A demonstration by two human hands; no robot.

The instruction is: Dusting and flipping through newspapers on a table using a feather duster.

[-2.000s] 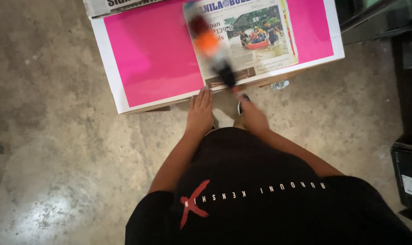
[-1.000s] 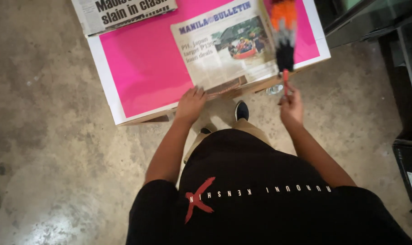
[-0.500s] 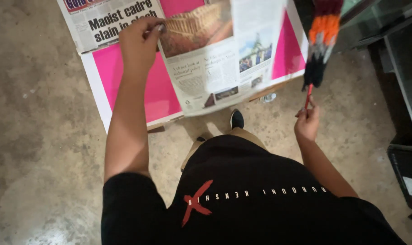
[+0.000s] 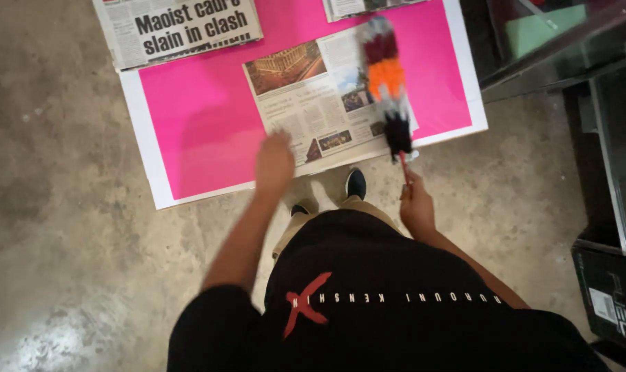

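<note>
Left hand (image 4: 274, 164) dropped to table (image 4: 189, 131) near edge, fingers loose, empty, beside newspaper (image 4: 313, 103). Right hand (image 4: 416, 205) grips duster (image 4: 388, 89) pointing 12 o'clock; pink surface open at 10.

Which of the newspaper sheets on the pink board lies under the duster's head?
The middle sheet, nearest the person, showing small colour photos. The duster in the right hand lies across its right part; the other two sheets lie at the board's far edge.

Workshop-like room: bare concrete floor (image 4: 72, 227), glass cabinet (image 4: 568, 41).
</note>
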